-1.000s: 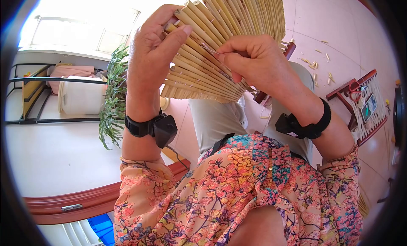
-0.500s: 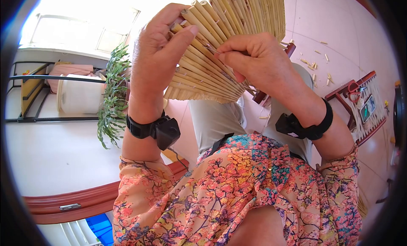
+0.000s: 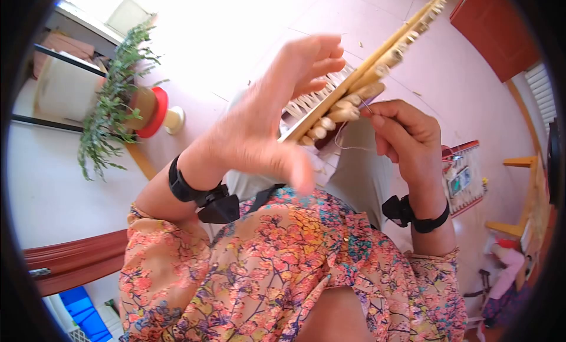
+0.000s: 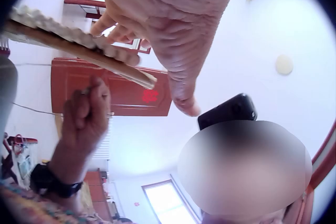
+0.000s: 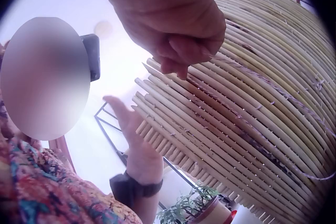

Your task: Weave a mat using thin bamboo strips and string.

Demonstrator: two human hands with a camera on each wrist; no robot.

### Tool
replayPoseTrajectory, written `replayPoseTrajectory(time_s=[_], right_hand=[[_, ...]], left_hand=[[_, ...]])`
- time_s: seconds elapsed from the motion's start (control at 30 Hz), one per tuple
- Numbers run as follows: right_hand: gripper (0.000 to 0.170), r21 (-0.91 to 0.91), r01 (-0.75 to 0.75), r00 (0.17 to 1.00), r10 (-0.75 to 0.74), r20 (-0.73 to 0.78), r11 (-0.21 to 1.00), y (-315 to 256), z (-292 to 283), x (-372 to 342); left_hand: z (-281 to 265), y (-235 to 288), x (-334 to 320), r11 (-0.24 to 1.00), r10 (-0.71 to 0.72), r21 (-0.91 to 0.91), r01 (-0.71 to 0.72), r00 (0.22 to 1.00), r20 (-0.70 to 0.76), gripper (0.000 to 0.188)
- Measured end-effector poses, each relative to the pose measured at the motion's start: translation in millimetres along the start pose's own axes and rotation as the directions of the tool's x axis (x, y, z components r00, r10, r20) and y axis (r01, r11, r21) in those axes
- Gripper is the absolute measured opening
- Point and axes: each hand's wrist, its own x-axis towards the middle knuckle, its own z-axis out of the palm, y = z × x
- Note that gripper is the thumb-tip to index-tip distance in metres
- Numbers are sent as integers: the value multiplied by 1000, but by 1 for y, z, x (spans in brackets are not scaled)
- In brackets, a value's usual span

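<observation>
A mat of thin reed sticks (image 3: 377,72) tilts edge-on in the head view, its cut stick ends showing. Near its lower end my left hand (image 3: 265,115) is spread, thumb and fingers apart; the left wrist view shows a gap between this hand (image 4: 173,29) and the mat (image 4: 89,50). At the mat's right side my right hand (image 3: 407,136) pinches a thin needle (image 3: 368,108) between thumb and index finger. A pale thread (image 3: 352,147) hangs in a loop beside it. Across the sticks (image 5: 236,113) in the right wrist view runs a twisted thread (image 5: 273,85).
Behind the mat stands a low rack with white cords (image 3: 300,105). Another corded rack (image 3: 466,186) on the right holds a phone (image 3: 460,181). A potted plant (image 3: 115,106) is at the left, near a red round base (image 3: 154,113).
The mat has swung from facing the head view to edge-on. My left hand has let go of its edge and spread open. My right hand has moved right and down, still pinching.
</observation>
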Motion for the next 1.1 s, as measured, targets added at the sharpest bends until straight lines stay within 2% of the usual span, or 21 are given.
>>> replayPoseTrajectory(time_s=[0.03, 0.1, 0.13, 0.17, 0.23, 0.27, 0.3, 0.37, 0.4, 0.43, 0.47, 0.73, 0.83, 0.93, 1.03, 1.1], right_hand=[[12, 7, -16, 999, 16, -29, 1000, 2, -1, -4], [12, -14, -44, 998, 43, -51, 999, 4, -4, -11], [12, -21, -57, 996, 55, -70, 998, 6, -6, -15], [12, -27, -70, 994, 67, -91, 997, 8, -9, -19], [11, -46, -68, 993, 63, -104, 997, 17, -11, -25], [11, -39, -66, 984, 58, -167, 997, 17, -11, -28], [11, -34, -64, 972, 55, -228, 997, 14, -13, -28], [13, -70, -94, 970, 76, -230, 993, 5, -14, -32], [15, -20, -54, 960, 47, -275, 998, 10, -15, -36], [17, 28, -7, 946, 15, -323, 1000, 15, -17, -40], [19, 15, 32, 963, -27, -269, 999, 14, -25, -44], [20, -51, -23, 947, 5, -322, 998, 4, -31, -53], [20, -22, -9, 960, 2, -281, 1000, 6, -32, -54], [19, -50, 59, 932, -73, -355, 997, 5, -26, -54], [18, -31, 70, 936, -76, -344, 997, 3, -28, -57], [19, -115, 74, 955, -103, -277, 991, 4, -34, -57]], left_hand=[[-2, -11, -11, 999, 12, -29, -12, 1000, -20, 139], [2, -26, -30, 943, 217, 229, -242, 967, 132, 134], [6, -27, -35, 929, 223, 273, -251, 966, 130, 124], [10, -30, -37, 934, 230, 253, -251, 967, 107, 124], [22, -38, -38, 842, 358, 388, -375, 926, 117, 107], [27, -37, -36, 843, 376, 396, -363, 925, 48, 85], [29, -39, -31, 852, 382, 380, -359, 924, 16, 85], [33, -46, -22, 794, 455, 436, -423, 890, 34, 67], [38, -47, -20, 790, 492, 423, -444, 871, -5, 57], [41, -49, -19, 791, 504, 408, -456, 864, -13, 57], [43, -51, -17, 770, 529, 417, -483, 849, 7, 58], [53, -46, -9, 738, 590, 379, -559, 806, 39, 54], [57, -48, -9, 730, 608, 373, -572, 794, 27, 49], [60, -49, -8, 695, 650, 385, -607, 759, 24, 44], [59, -48, -7, 686, 670, 360, -633, 742, 28, 41], [59, -45, -6, 684, 665, 381, -622, 747, 26, 41]])
